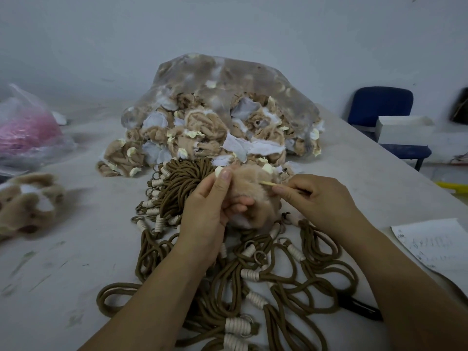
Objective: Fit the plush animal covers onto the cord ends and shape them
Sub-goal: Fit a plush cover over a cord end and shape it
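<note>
**Plush cover held over the cord heap**

The pale counter (88,249) carries a clear plastic bag (228,79) of tan plush covers, lying toward the far edge and spilling open toward the middle. Nearer the front edge spreads a heap of brown cords (291,287) with cream-wrapped ends and metal rings. At the left edge sit a bag of pink material (25,133) and a loose tan plush piece (27,201); a written sheet of paper (435,244) lies at the right edge. Above the cords, about mid-counter, the hands meet. The left hand (210,209) has its grip closed round a tan plush cover (250,183) — fingers curled under it. The right hand (316,201) pinches a thin wooden stick (268,183), tip at the cover's fur.
</note>
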### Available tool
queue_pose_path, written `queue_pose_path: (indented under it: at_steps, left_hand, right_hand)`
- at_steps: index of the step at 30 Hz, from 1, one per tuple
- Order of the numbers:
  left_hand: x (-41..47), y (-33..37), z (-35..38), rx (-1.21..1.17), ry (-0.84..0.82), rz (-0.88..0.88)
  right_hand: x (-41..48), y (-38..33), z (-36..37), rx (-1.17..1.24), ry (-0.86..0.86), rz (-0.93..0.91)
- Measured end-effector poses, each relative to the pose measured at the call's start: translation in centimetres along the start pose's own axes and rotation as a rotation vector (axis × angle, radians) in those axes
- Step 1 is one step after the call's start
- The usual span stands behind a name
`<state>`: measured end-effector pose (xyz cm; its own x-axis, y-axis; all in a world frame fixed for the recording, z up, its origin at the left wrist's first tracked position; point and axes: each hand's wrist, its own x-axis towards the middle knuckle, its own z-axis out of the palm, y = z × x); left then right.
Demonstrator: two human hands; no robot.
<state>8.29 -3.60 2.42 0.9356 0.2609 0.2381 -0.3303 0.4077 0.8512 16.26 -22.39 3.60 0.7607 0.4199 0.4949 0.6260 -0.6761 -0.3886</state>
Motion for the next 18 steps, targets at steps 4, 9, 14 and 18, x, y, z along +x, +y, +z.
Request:
queue_pose_path:
  at_steps: [4, 9, 14, 18]
  left_hand:
    - [-0.1, -0.4, 0.0, 0.072, 0.016, -0.019]
    - [-0.5, -1.0, 0.4, 0.188, 0.030, -0.036]
    - [-0.7, -1.1, 0.4, 0.379, 0.044, 0.060]
    - [-0.5, -0.9, 0.5, 0.418, 0.044, 0.126]
  right_hand:
    - [0.0, 0.0, -0.1, -0.007, 0.017, -0.050]
    - [0.1, -0.5, 0.2, 0.027, -0.014, -0.047]
    - [-0.3, -1.0, 1.0, 0.147, -0.016, 0.052]
    - [-0.3, -1.5, 1.6, 0.190, -0.010, 0.084]
